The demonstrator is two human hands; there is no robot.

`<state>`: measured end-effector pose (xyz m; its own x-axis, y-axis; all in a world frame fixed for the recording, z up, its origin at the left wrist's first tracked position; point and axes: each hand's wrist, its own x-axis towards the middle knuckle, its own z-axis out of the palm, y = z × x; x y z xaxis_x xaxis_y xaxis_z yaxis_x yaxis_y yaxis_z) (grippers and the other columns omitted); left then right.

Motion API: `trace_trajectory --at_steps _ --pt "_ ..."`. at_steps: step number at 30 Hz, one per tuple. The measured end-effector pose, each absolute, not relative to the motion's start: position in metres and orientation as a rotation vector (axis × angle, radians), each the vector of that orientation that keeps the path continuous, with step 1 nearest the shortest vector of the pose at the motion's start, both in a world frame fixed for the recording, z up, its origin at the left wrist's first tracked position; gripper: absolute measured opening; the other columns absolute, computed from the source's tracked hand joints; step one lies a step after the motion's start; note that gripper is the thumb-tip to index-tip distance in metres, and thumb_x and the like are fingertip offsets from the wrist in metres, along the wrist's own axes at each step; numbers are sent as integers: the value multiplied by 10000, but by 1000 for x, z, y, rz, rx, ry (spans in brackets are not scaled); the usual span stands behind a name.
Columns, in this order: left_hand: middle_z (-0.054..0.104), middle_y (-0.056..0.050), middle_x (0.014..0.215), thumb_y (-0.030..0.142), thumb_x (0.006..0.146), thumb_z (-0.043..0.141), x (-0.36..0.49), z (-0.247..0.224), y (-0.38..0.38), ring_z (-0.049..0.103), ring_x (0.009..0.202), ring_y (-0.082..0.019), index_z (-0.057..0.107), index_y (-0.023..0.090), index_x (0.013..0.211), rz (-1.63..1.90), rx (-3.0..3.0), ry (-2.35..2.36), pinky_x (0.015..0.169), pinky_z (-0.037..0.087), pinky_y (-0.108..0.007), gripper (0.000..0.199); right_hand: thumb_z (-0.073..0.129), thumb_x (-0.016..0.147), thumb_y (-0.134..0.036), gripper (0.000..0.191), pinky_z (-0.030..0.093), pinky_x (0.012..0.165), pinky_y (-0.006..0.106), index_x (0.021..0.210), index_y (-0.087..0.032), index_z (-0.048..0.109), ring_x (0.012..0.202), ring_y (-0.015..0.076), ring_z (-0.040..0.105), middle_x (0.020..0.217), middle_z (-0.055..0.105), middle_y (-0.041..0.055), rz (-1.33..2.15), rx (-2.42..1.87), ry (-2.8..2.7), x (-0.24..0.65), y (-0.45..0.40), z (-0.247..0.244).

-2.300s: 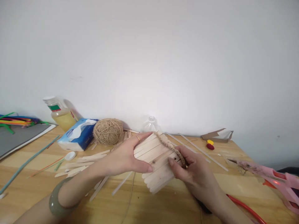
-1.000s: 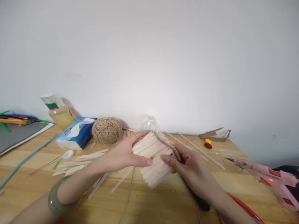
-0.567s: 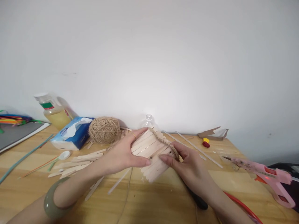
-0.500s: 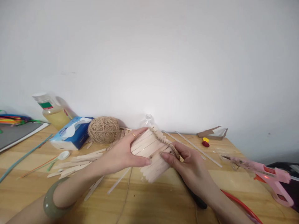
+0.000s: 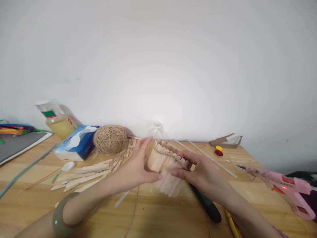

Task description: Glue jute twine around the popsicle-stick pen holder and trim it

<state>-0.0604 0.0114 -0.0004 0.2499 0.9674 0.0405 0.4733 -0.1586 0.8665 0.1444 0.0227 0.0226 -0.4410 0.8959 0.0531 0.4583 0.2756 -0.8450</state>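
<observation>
Between both hands is a small container walled with wooden craft sticks (image 5: 164, 168), tilted above the table. A braided twine band (image 5: 170, 153) runs just under its scalloped rim. My left hand (image 5: 140, 167), with a ring on one finger, curves around the left side, thumb against the front. On the right, my right hand (image 5: 198, 168) pinches the wall near the rim, thumb outside and fingers at the edge. The container is slightly smeared by motion. Under my right forearm lies a dark-handled tool (image 5: 206, 205), its far end hidden.
To the left are a twine ball (image 5: 110, 138), a tissue box (image 5: 75, 142), a bottle of yellowish liquid (image 5: 58, 120) and loose craft sticks (image 5: 86, 173). A clear bottle (image 5: 158, 130) stands behind the container. Glue sticks (image 5: 210, 157) and a pink glue gun (image 5: 284, 185) lie right.
Both hands have tipped the container so its scalloped rim and opening now face more upward. A yellow object has come into view beside my right forearm, where a red curved one showed before.
</observation>
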Motion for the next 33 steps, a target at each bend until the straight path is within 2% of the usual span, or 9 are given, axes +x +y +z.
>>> trace_trajectory --at_steps 3,6,8,11,15,19,24,28,33 --pt "195 -97 1495 333 633 756 -57 1 8 171 1369 -310 216 263 1409 825 2069 1318 1114 161 -482 948 660 723 -273 80 365 558 243 754 -204 636 607 124 469 671 565 -37 1119 -1179 -2121 141 20 19" --pt "574 -60 1214 322 665 746 -55 5 7 452 1181 -289 551 260 1173 665 2170 1210 1064 251 -463 548 658 728 -225 64 377 575 248 782 -205 631 641 130 499 711 578 -32 1101 -1160 -2212 136 18 13" --pt "654 -31 1018 301 687 732 -56 6 8 558 994 -245 623 241 1044 610 2116 1222 943 381 -394 378 671 718 -219 88 387 587 258 784 -199 616 667 142 512 731 583 -21 1003 -1187 -2258 133 17 10" --pt "651 -23 935 334 692 726 -57 5 10 564 906 -221 634 223 989 576 2144 1228 794 427 -313 330 697 693 -200 136 398 620 277 767 -198 583 717 166 520 731 581 -9 772 -1191 -2342 132 17 6" --pt "628 8 743 287 719 698 -57 2 10 564 791 -187 624 186 755 481 2310 1220 863 364 -335 131 667 742 -208 120 404 677 309 739 -208 547 755 180 534 724 580 2 554 -1090 -2430 133 15 1" --pt "575 38 632 263 727 676 -56 1 9 524 654 -144 555 171 606 469 2243 1289 789 369 -308 194 553 837 -201 92 388 783 358 749 -202 525 714 162 525 688 567 -1 423 -927 -2472 133 14 -2" --pt "563 38 606 247 706 680 -55 4 11 511 676 -148 579 167 588 532 2104 1295 744 367 -292 175 516 855 -201 97 348 870 395 759 -195 504 660 141 496 665 553 -11 303 -842 -2466 133 17 -5" --pt "562 28 649 266 683 667 -50 10 9 506 670 -148 623 161 691 526 1761 1180 603 374 -242 114 409 894 -213 264 349 854 394 637 -213 469 560 127 444 559 508 -28 201 -854 -2406 131 20 -5" --pt "504 35 637 310 683 649 -50 11 5 461 621 -129 595 159 700 546 1572 1136 581 348 -241 162 389 891 -221 250 386 789 366 712 -210 563 673 156 524 664 605 11 501 -965 -2329 131 24 -1"
